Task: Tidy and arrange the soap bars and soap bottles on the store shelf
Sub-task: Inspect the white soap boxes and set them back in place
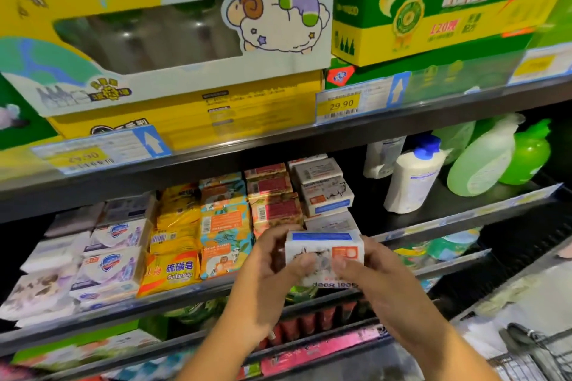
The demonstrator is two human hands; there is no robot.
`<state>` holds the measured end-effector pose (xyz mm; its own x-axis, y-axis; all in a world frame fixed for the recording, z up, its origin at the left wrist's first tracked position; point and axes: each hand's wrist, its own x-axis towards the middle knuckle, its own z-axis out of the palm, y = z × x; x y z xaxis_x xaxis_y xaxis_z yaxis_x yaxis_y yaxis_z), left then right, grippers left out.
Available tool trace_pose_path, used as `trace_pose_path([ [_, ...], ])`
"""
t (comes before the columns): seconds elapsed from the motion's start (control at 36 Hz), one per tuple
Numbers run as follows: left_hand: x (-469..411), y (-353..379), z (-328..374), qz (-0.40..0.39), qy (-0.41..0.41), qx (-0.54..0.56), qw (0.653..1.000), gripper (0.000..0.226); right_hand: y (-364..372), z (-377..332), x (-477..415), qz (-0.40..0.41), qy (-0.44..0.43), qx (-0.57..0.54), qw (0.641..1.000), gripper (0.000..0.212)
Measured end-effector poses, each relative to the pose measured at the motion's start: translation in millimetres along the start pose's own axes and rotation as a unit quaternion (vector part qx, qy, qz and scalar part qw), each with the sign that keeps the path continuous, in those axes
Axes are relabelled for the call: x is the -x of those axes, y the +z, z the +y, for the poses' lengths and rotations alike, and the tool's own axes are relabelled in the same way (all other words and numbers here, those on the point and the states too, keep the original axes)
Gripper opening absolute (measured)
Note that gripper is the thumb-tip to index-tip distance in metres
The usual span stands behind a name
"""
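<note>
A white soap box with a blue strip and an orange patch is held in front of the middle shelf. My left hand grips its left side and my right hand grips its right side, thumbs on the front face. Behind it lie rows of soap bars: matching white boxes, red-labelled bars, orange and teal bars, yellow sulfur soap packs and white shield-logo bars. Soap bottles stand at the right: a white one with a blue cap and green ones.
The upper shelf carries large yellow and green cartons, with price tags on its edge. Lower shelves hold more packaged goods. A shopping cart stands at the lower right.
</note>
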<state>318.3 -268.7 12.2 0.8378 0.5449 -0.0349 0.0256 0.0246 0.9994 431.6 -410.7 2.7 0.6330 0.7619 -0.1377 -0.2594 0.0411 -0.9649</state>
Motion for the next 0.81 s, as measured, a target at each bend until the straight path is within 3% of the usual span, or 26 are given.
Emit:
trace_pose_path([
  [0.11,0,-5,-6,-0.030,0.005,0.044,0.999,0.049,4,-4,-2,0.068,-0.018,-0.065,0.995,0.037],
  [0.17,1,-11,-8,-0.081,-0.005,0.031,0.996,0.055,3,-6,-2,0.058,-0.008,-0.113,0.992,0.025],
  [0.22,1,-15,-11,-0.095,0.010,-0.051,0.994,0.058,0,-5,-1,0.021,0.023,-0.163,0.986,0.017],
  [0.31,-3,-17,-11,-0.039,0.058,-0.131,0.989,0.051,-8,-1,1,-0.064,0.055,-0.204,0.975,0.048],
  [0.39,-3,-18,-9,0.010,0.076,-0.093,0.993,0.046,-9,0,4,-0.110,0.051,-0.143,0.982,0.076],
  [0.42,-3,-18,-10,0.014,0.064,-0.042,0.997,0.044,-6,0,4,-0.110,0.039,-0.103,0.988,0.075],
  [0.5,3,-12,-3,0.007,0.014,0.094,0.995,0.038,5,-3,4,-0.075,0.006,-0.021,0.997,0.043],
  [0.61,6,-12,-3,0.040,0.047,0.055,0.997,0.035,15,-4,4,-0.007,0.004,-0.030,1.000,0.028],
  [0.69,8,-19,-12,-0.012,0.040,0.052,0.998,0.041,16,-5,5,0.033,-0.007,-0.036,0.999,0.027],
  [0.81,12,-27,-15,-0.088,0.074,-0.013,0.993,0.060,9,-7,9,-0.019,0.020,-0.111,0.993,0.016],
])
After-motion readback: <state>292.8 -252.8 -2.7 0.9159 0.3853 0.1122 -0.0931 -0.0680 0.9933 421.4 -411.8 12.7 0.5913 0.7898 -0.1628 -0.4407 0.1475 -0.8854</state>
